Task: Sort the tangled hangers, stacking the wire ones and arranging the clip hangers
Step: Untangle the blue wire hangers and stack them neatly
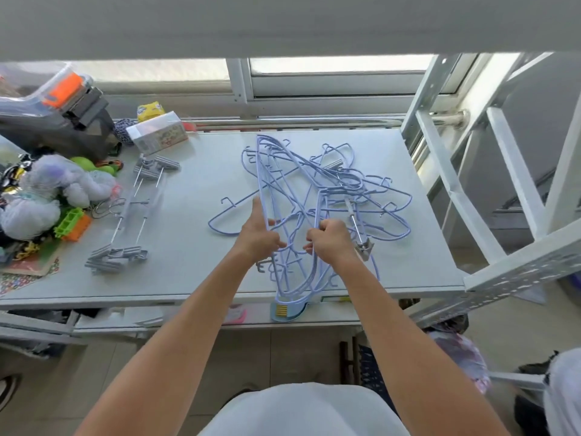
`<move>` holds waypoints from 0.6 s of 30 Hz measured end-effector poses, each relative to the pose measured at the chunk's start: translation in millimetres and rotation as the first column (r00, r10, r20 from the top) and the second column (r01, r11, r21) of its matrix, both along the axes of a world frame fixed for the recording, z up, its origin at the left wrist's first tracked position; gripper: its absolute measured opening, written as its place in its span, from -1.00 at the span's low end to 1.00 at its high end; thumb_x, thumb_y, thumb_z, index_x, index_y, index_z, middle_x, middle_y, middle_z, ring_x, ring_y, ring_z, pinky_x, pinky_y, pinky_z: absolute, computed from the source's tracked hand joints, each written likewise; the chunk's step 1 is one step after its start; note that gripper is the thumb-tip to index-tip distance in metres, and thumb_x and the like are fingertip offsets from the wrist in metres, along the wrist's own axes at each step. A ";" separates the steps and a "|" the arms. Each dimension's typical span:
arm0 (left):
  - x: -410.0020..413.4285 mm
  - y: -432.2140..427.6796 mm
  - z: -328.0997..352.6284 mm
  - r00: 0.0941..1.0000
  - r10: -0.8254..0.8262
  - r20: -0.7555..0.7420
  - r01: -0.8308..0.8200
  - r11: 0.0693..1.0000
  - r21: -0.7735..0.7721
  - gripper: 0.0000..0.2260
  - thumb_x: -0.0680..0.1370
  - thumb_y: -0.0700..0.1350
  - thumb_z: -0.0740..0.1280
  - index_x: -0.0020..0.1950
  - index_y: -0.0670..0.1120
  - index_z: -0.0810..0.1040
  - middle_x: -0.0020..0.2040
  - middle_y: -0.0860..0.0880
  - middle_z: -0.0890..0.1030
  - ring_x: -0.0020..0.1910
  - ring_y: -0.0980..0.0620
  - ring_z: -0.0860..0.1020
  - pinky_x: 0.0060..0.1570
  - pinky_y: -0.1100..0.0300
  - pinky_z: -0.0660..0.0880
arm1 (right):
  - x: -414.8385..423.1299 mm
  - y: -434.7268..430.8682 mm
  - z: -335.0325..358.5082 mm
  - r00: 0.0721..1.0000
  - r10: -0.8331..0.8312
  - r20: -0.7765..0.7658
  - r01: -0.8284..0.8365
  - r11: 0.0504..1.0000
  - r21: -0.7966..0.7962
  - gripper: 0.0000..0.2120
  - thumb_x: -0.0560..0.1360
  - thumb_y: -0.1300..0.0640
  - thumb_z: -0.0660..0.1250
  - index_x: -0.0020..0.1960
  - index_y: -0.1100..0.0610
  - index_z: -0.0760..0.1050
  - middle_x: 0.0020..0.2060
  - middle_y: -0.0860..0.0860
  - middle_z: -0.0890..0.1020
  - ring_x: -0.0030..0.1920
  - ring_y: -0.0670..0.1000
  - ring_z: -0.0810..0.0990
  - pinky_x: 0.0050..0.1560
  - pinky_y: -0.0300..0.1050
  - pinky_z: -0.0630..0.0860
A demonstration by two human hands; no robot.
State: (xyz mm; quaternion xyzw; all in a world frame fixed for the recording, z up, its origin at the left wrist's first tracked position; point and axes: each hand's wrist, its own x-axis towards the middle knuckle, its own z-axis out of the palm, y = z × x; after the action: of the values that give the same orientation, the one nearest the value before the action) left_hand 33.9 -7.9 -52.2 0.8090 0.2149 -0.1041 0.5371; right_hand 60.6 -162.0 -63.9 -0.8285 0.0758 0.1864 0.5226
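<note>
L hand (258,236): my fingers curled on pale-blue wire hangers (320,191), index straight.
R hand (330,240): fist gripping same tangle.
Aside: grey metal clip hangers (125,212), left on white tabletop (201,265).

Open lane on your surface (201,247)
You can pass between the clip hangers (116,256) and the tangled hangers (342,180); toys (53,196) block left, a metal frame (456,190) right.

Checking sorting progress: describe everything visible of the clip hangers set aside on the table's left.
The clip hangers are several thin metal rods with grey clips bunched at both ends and wire hooks midway. They lie flat on the white table, roughly parallel, left of the tangled wire hangers, untouched by the left hand or right hand.
</note>
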 end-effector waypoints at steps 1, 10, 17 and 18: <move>-1.4 1.1 -0.6 1.000 -0.008 -0.008 0.008 1.000 0.003 -0.14 0.45 -0.42 0.32 0.56 0.10 -0.05 0.16 -0.06 0.46 -0.14 -0.12 0.67 -0.30 0.07 0.58 | 1.4 -1.3 4.0 0.998 0.046 0.031 -0.043 0.993 -0.110 -0.78 0.48 0.17 0.28 -0.31 0.22 0.44 -0.45 0.11 0.57 -0.41 0.05 0.62 -0.26 0.02 0.61; -21.5 20.9 -13.9 0.998 0.015 0.062 -0.008 0.995 -0.102 -0.20 0.44 -0.48 0.27 0.58 -0.01 0.07 0.23 -0.06 0.47 -0.19 -0.18 0.65 -0.39 0.21 0.47 | 62.8 -22.7 12.4 0.842 0.509 0.176 -0.192 0.589 -0.785 -0.60 0.40 0.21 0.31 0.23 0.12 0.48 0.19 0.13 0.56 0.41 0.17 0.30 0.27 0.03 0.41; -17.7 22.3 -9.1 0.992 0.087 0.092 -0.081 0.994 -0.075 -0.76 0.61 -0.12 0.25 0.25 -0.16 0.41 -0.15 -0.12 0.47 -0.44 -0.04 0.48 -0.38 0.13 0.43 | 63.8 -21.9 9.1 0.735 0.467 0.491 0.042 0.692 -0.720 -0.84 0.44 0.20 0.33 -0.07 0.10 0.69 -0.19 0.08 0.65 0.13 0.19 0.43 0.14 0.05 0.41; -15.5 20.7 -8.4 0.993 0.097 0.072 -0.091 0.992 -0.085 -0.87 0.63 -0.11 0.22 0.10 -0.15 0.41 -0.24 -0.11 0.41 -0.47 -0.03 0.40 -0.41 0.14 0.39 | 61.9 -20.4 12.1 0.709 0.464 0.531 0.069 0.704 -0.707 -0.82 0.43 0.22 0.34 -0.04 0.11 0.69 -0.16 0.08 0.67 0.15 0.20 0.43 0.15 0.06 0.39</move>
State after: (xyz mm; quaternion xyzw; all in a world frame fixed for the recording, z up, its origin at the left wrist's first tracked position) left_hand 18.5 12.8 -60.6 0.7787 0.2278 -0.0565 0.5818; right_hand 122.6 -182.5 -51.7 -0.9713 -0.1533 -0.1098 0.1451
